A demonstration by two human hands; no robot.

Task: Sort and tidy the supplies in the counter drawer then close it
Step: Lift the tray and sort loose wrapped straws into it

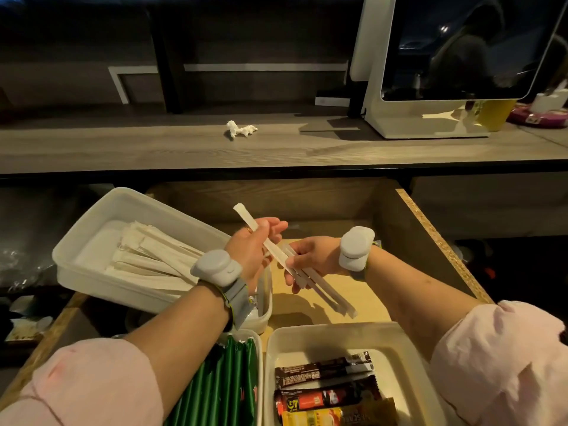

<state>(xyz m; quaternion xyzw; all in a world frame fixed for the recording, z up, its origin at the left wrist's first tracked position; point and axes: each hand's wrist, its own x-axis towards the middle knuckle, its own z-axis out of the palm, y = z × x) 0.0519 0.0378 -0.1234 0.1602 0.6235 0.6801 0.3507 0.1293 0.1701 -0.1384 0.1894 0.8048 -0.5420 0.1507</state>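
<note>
Work is centring on the left hand, which is pinching one wrapped straw, while the right hand is gripping a small bundle of straws above the middle of the open drawer. At the drawer's left side, a straw tub is already holding most of them. At the drawer's front, green sachets and a coffee-stick tub are sitting sorted. The task is looking well along: the held straws are awaiting the tub, and the drawer is waiting to be closed.
</note>
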